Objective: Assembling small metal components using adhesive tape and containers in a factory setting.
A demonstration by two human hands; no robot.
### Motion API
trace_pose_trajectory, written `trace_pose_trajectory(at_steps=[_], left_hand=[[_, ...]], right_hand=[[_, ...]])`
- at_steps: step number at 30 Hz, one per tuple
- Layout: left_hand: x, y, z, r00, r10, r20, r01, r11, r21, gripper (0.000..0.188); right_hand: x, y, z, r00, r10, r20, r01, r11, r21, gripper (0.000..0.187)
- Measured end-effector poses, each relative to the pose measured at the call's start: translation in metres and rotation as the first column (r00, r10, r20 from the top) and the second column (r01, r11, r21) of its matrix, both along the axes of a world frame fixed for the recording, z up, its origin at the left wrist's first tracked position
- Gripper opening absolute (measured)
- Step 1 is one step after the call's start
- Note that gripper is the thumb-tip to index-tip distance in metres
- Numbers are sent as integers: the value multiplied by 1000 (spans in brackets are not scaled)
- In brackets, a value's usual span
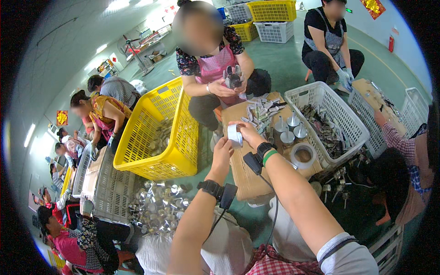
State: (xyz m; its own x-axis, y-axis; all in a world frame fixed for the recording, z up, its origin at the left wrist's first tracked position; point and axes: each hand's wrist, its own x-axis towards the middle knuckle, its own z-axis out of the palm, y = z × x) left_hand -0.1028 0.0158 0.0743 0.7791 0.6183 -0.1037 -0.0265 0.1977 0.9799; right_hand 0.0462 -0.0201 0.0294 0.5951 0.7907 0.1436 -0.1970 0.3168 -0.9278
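Note:
Over the near edge of a cardboard sheet (243,172), both my hands hold a short white roll (235,136), which looks like tape or labels. My left hand (222,151) pinches its lower left side. On its upper right, the fingers of my right hand (251,134) are closed against it. Several round metal pieces with thin stems (287,137) stand on the cardboard, right of my right hand. Beside them lies a ring-shaped roll of clear tape (302,156). Small flat metal strips (261,110) are heaped at the cardboard's far side.
A yellow crate (181,160) stands to the left, above a pile of shiny metal pieces (158,206). At right, a white crate (355,137) holds dark metal parts. Opposite me a person (215,68) handles dark pieces. Other people sit at both sides.

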Motion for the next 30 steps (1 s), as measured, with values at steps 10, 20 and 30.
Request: trace_pose_trajectory(at_steps=[10, 20, 30], left_hand=[[-1, 1, 4, 999, 40, -22, -40, 999, -2, 18], [-1, 16, -10, 998, 66, -1, -66, 997, -31, 20], [-3, 8, 0, 992, 119, -48, -120, 992, -23, 24]], right_hand=[[0, -3, 3, 1000, 18, 20, -18, 999, -30, 44], [-5, -3, 8, 997, 2, 74, 0, 999, -37, 47], [-4, -8, 11, 999, 22, 41, -19, 997, -73, 44]])
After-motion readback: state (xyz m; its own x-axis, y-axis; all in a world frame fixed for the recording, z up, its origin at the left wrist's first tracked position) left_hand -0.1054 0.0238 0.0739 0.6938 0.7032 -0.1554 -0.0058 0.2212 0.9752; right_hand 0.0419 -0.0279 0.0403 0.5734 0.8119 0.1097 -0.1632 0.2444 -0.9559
